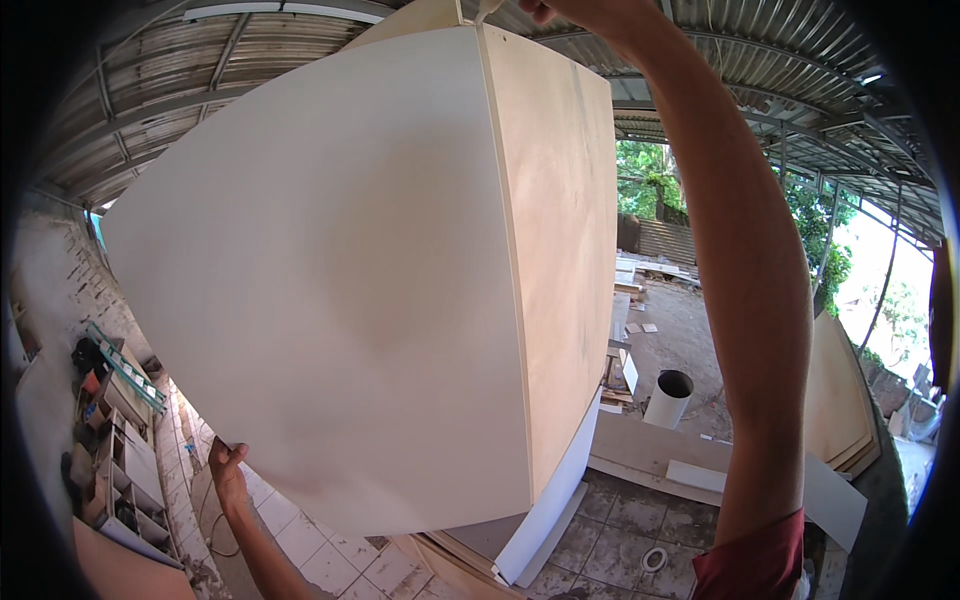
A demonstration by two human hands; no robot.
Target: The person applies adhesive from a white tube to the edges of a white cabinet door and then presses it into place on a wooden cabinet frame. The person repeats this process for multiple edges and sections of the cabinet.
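A large white panel point(400, 250) fills the middle of the view, its right edge meeting a bare plywood side point(560, 230) at a corner. My left hand point(229, 462) grips the panel's lower left edge, thumb on the white face and the other fingers mostly hidden behind. At the top, my right hand point(545, 10) is closed and partly cut off by the frame. A pale narrow tip point(487, 10) beside it points down at the panel's top corner; what it belongs to is out of sight. Behind that corner rises another plywood piece point(420, 20).
Below stand a white board point(545, 520) and stacked boards on a tiled floor point(620, 520). A white cylinder point(670, 398) stands to the right, near plywood sheets point(840, 400). At left are cluttered shelves point(130, 490) and a green ladder-like frame point(125, 368). Metal roofing point(800, 60) spans overhead.
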